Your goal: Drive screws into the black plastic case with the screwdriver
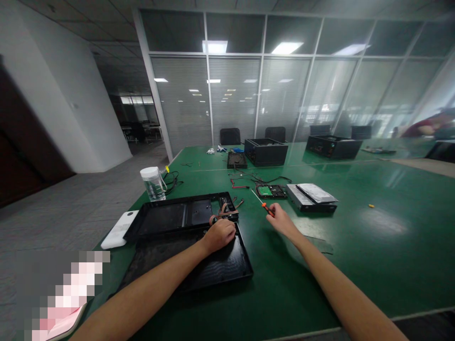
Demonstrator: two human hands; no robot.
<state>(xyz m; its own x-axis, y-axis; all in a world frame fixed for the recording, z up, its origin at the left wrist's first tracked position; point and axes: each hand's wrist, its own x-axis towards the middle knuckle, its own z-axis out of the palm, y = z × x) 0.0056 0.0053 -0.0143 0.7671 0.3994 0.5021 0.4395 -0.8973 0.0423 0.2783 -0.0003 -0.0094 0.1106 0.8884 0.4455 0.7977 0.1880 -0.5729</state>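
My right hand [281,220] grips a screwdriver [264,206] with an orange and black handle, its thin shaft slanting up and left above the green table [284,293]. Over the right part of a black tray-like cover [216,267], my left hand [219,234] is closed with fingers curled down; whatever they hold is hidden. Just behind it lies a second black casing part [170,215], with striped multicolour cables [223,211] at its right end. Beyond the screwdriver tip sits a hard drive [272,191] with a green circuit board.
A silver-topped drive [313,196] lies at the right. Two black computer cases [266,152] stand farther back. A lidded plastic bottle [153,184] and white phone-shaped object [120,231] are on the left. A red cable [239,185] and small yellow piece [371,206] lie about.
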